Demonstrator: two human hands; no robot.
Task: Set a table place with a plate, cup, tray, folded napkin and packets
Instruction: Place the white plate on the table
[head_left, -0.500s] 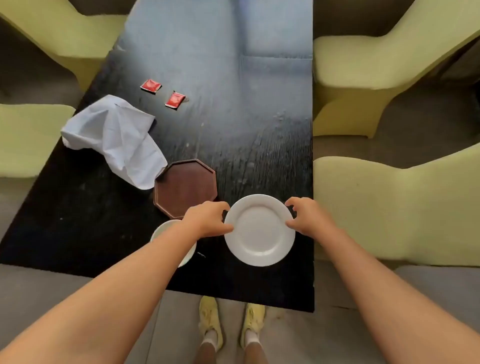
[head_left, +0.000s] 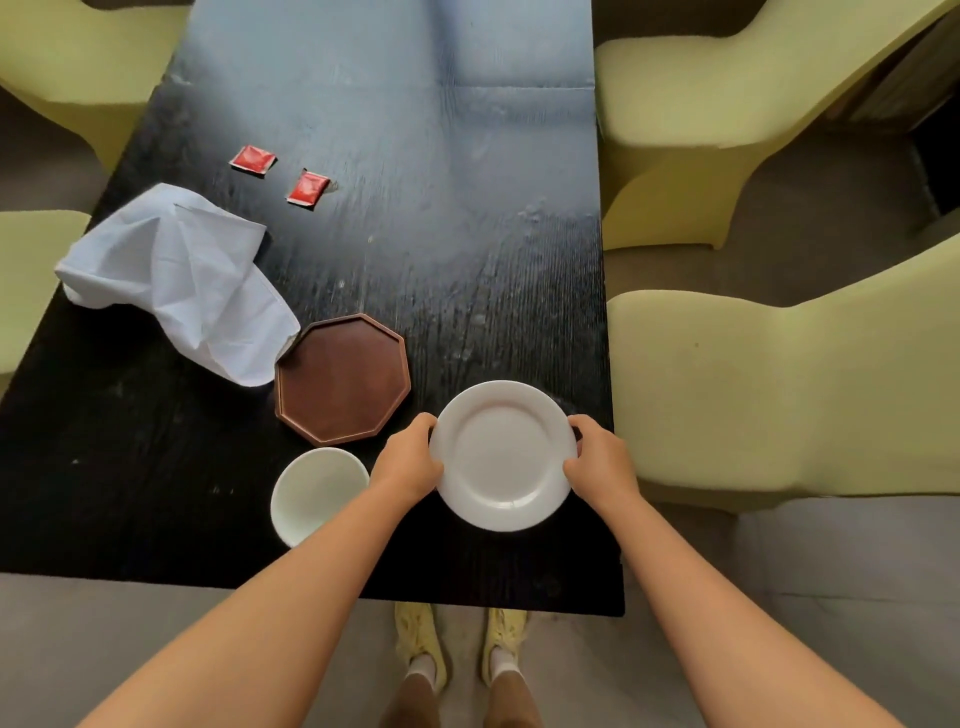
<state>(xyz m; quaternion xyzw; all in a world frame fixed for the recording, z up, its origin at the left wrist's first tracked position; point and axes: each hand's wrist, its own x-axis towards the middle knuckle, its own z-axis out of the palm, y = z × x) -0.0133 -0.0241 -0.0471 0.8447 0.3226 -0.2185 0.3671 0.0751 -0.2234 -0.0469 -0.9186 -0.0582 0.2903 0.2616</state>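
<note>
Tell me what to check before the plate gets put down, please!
1. Both hands on the plate: ok. The left hand and right hand grip opposite rims.
2. Plate level: ok, it looks flat, not tipping.
3. Plate empty: ok, nothing lies on it.
4. Room on the table: ok. The tray and cup sit to the plate's left, apart from it.
5. Plate clear of the table's right edge: cannot tell; the right hand is close to that edge.
6. Napkin folded: not ok, it lies crumpled, one corner over the tray's rim. The two packets wait farther back.
</note>
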